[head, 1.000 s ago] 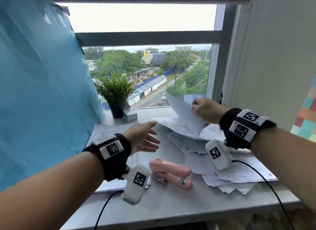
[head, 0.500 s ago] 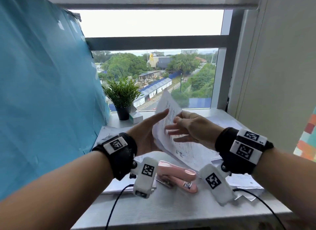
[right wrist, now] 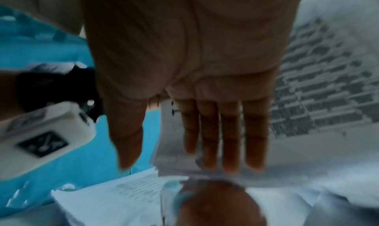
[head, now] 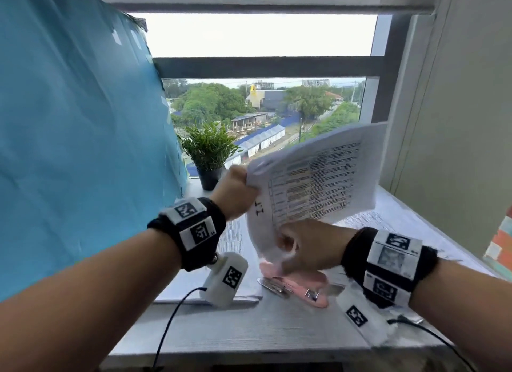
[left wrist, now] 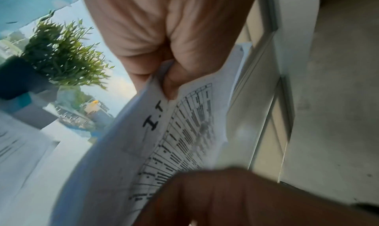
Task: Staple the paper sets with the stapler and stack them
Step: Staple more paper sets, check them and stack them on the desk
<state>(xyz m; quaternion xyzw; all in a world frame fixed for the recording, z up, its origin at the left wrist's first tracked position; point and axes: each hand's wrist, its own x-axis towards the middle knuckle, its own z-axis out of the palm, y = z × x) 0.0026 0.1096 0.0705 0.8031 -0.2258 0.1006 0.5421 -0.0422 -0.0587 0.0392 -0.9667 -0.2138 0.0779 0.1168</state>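
Both hands hold a printed paper set point(head: 318, 183) up in the air over the table, its table-printed face turned to me. My left hand point(head: 238, 189) pinches its upper left corner; the left wrist view shows thumb and fingers clamped there point(left wrist: 168, 83). My right hand point(head: 302, 250) holds the lower edge, with the sheet point(right wrist: 170, 148) between thumb and straight fingers. The pink stapler point(head: 304, 288) lies on the table just below the right hand, untouched and partly hidden by it.
A stack of papers point(head: 238, 241) lies at the left under my left wrist. Loose printed sheets point(head: 401, 219) cover the right side. A potted plant point(head: 207, 150) stands by the window, a blue sheet point(head: 69, 122) hangs at the left, and a wall point(head: 457, 122) closes the right.
The paper set has been lifted from the right pile and turned to face me. My left hand closed on its corner and my right hand shifted to its lower edge.
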